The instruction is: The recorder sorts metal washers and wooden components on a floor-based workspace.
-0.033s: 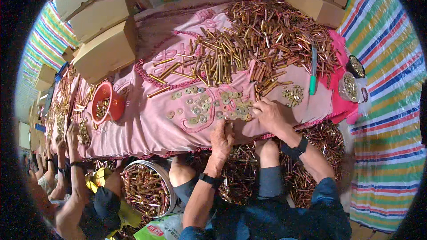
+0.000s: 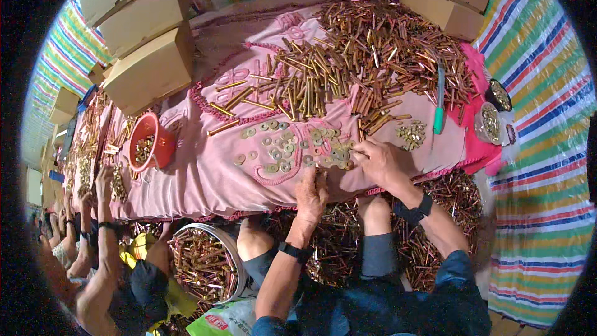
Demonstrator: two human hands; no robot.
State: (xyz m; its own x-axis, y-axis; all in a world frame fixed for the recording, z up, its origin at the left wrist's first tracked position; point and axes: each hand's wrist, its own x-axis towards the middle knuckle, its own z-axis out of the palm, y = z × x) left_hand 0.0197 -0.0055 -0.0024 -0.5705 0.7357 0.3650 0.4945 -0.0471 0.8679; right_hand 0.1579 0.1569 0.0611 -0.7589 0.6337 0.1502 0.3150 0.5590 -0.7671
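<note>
My left hand (image 2: pixel 312 194) is closed at the near edge of a scatter of flat round washers (image 2: pixel 285 166) on the pink cloth (image 2: pixel 236 180). Whatever its curled fingers hold is hidden. To its right, my right hand (image 2: pixel 380 163) has thumb and fingertips pinched together at the right end of the washers; a held piece is too small to make out. Just beyond my right hand lies a small heap of short metal fittings (image 2: pixel 410 135). Long brass-coloured bolts (image 2: pixel 306 94) are piled behind the washers.
A red bucket (image 2: pixel 163 146) of small parts stands left, below stacked cardboard boxes (image 2: pixel 149 71). A green-ended tool (image 2: pixel 439 121) and a clear tub (image 2: pixel 490 123) lie right. A white bucket (image 2: pixel 236 261) of bolts stands below the table. Another person's hand (image 2: pixel 104 186) works at far left.
</note>
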